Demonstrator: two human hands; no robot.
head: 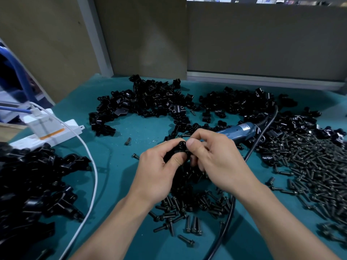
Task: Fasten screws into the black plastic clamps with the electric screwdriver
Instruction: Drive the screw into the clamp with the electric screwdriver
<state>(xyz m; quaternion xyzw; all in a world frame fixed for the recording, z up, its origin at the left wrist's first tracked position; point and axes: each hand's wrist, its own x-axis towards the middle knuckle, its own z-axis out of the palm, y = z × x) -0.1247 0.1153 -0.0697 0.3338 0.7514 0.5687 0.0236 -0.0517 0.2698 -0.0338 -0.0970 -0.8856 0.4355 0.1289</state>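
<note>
Item 1. Left hand (159,166): fingers curled, thumb and fingertips gripping a small black plastic clamp (180,148) raised above the bench, its round hole facing the camera.

Item 2. Right hand (216,160): fingers curled, thumb tip pressed on the right edge of the same clamp, pinching it. Whether a screw is also held there cannot be told.

Item 3. Blue-bodied electric screwdriver (238,130): lies on its side just beyond the grip and to its right, partly hidden by the right hand. Its black power cord (228,218) runs back under the right forearm.

Item 4. Dark metal screws (309,166): a large loose heap well right of the grip. A smaller scatter of screws (187,211) lies directly beneath it.

Item 5. Piles of loose black clamps: one beyond the grip (150,98), one beyond and right (234,102), one well to the left (33,181).

Item 6. White plastic power strip (56,132): far left of the grip, carrying a white plug. A thin white cable (93,166) curves from it toward the near edge.

Item 7. Teal bench mat (122,175): the surface under everything listed.
</note>
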